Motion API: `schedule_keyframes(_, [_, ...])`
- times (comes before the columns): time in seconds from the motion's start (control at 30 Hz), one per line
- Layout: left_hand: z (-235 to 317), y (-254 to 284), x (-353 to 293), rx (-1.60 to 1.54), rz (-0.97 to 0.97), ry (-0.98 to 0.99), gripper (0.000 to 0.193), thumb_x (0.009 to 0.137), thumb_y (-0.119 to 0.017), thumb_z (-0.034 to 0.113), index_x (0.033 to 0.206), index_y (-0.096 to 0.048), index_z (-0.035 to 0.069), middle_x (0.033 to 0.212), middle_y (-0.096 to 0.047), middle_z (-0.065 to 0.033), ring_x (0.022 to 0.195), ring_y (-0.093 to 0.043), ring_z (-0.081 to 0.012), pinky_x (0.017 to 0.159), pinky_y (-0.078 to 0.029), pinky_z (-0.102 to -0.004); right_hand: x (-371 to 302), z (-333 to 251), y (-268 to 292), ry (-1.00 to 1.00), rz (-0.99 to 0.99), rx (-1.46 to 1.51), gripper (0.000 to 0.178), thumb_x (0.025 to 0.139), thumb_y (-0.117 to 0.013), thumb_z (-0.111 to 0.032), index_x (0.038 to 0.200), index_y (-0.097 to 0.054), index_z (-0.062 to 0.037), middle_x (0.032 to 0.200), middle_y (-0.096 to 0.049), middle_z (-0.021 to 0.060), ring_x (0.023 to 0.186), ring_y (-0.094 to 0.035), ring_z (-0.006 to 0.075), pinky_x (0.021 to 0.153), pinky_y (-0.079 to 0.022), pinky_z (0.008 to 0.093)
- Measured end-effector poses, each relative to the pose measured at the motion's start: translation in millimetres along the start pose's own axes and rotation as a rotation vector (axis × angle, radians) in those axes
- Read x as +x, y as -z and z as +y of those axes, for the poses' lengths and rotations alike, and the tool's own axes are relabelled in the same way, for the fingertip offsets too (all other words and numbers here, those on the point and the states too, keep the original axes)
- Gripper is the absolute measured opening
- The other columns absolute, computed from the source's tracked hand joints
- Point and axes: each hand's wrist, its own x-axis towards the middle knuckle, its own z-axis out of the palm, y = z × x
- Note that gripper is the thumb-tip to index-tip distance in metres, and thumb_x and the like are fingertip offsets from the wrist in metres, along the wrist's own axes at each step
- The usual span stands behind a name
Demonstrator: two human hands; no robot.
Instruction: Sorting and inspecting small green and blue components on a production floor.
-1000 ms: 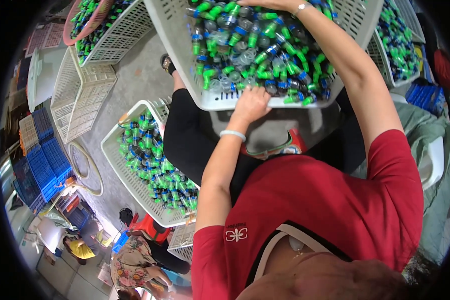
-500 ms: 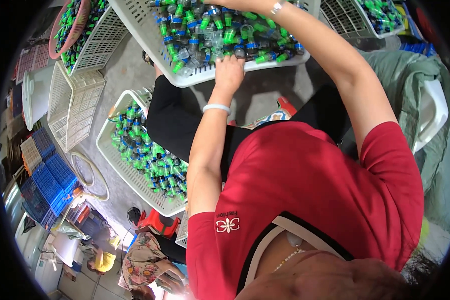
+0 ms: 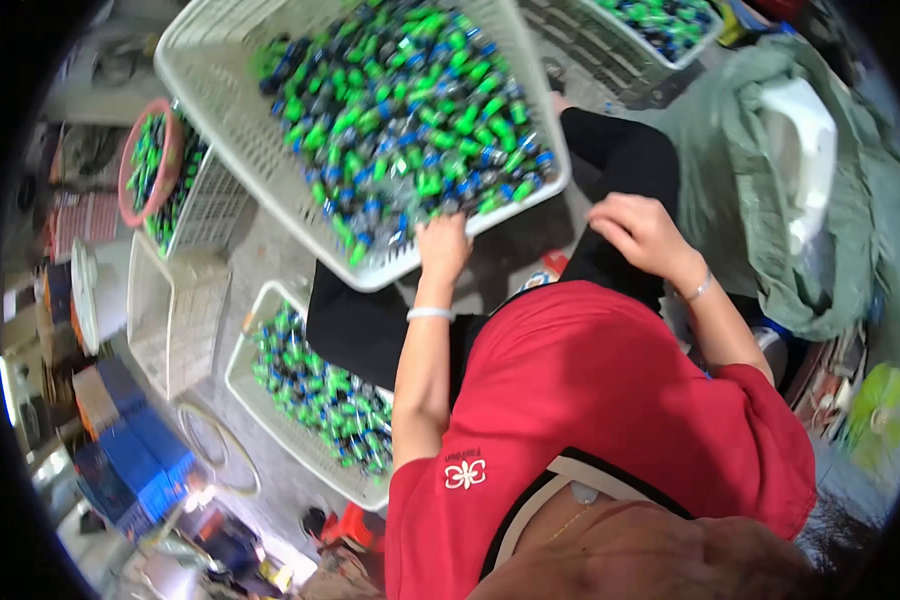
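Observation:
A large white slatted plastic basket [image 3: 515, 205] stands before my knees, heaped with small dark and clear bottle-like pieces [image 3: 410, 120] that have green ends and blue bands. My left hand [image 3: 444, 247] is closed over its near rim, with the fingertips hidden at the inner side beside the pieces. To the right of the basket, my right hand [image 3: 638, 232] hovers above my dark-trousered leg, clear of the rim. Its fingers are loosely bent, the thumb is apart from them, and nothing shows in it.
Another white basket [image 3: 300, 455] of similar pieces sits by my left leg. Farther left are a pink tub [image 3: 130, 185], a cream crate [image 3: 175, 330] on its side, blue crates [image 3: 145, 455] and a coiled hose [image 3: 220, 450]. A filled crate [image 3: 705, 45] and green cloth [image 3: 730, 150] lie to the right.
My right hand has left the basket's far side and come back toward my right leg. My left hand stays on the near rim. The view has shifted, showing more of the basket.

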Motion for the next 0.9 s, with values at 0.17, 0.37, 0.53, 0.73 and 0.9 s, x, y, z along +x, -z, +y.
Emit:
schedule_keyframes(0.17, [8,10,-12,-0.044,0.006,0.029,0.030,0.070,-0.072,0.023,0.096,-0.065,0.010,0.090,-0.066,-0.0133,0.090,-0.062,-0.0303,0.081,-0.043,-0.0460,-28,-66,133,-0.069,0.008,-0.136,0.010,0.084,-0.060,-0.002,0.092,-0.064,0.0005,0.077,-0.063,0.0108,0.069,-0.061,0.0247,0.063,-0.048,0.0315])
schedule_keyframes(0.37, [-3,4,-20,0.108,0.016,-0.163,0.041,0.079,-0.069,0.030,0.110,-0.057,0.008,0.091,-0.062,-0.0148,0.094,-0.060,-0.0347,0.077,-0.046,-0.0466,-85,-52,274,-0.342,0.689,-0.547,0.015,0.087,-0.060,-0.013,0.095,-0.067,-0.0025,0.085,-0.064,0.0104,0.079,-0.062,0.0253,0.071,-0.049,0.0339])
schedule_keyframes(0.53, [20,56,-21,0.034,-0.143,-0.207,0.043,0.081,-0.069,0.027,0.111,-0.055,0.002,0.100,-0.062,-0.0193,0.093,-0.061,-0.0392,0.076,-0.049,-0.0466,-85,-4,290,-0.349,0.428,-0.760,0.035,0.085,-0.064,-0.027,0.112,-0.059,-0.0040,0.098,-0.059,0.0126,0.089,-0.059,0.0252,0.078,-0.046,0.0330])
schedule_keyframes(0.73, [75,128,-1,-0.043,-0.233,-0.273,0.030,0.084,-0.066,0.025,0.102,-0.060,0.002,0.098,-0.064,-0.0181,0.090,-0.062,-0.0390,0.076,-0.050,-0.0446,-61,5,229,-0.248,0.321,-1.032,0.050,0.081,-0.065,-0.031,0.121,-0.052,-0.0047,0.101,-0.058,0.0134,0.095,-0.055,0.0291,0.084,-0.044,0.0393])
schedule_keyframes(0.9, [152,157,61,-0.800,-0.167,-0.410,0.025,0.090,-0.062,0.016,0.110,-0.061,0.001,0.093,-0.065,-0.0114,0.081,-0.062,-0.0194,0.072,-0.050,-0.0302,-77,33,248,-0.156,0.491,-1.242,0.051,0.078,-0.062,-0.029,0.122,-0.051,-0.0038,0.077,-0.058,0.0111,0.073,-0.058,0.0290,0.076,-0.045,0.0421])
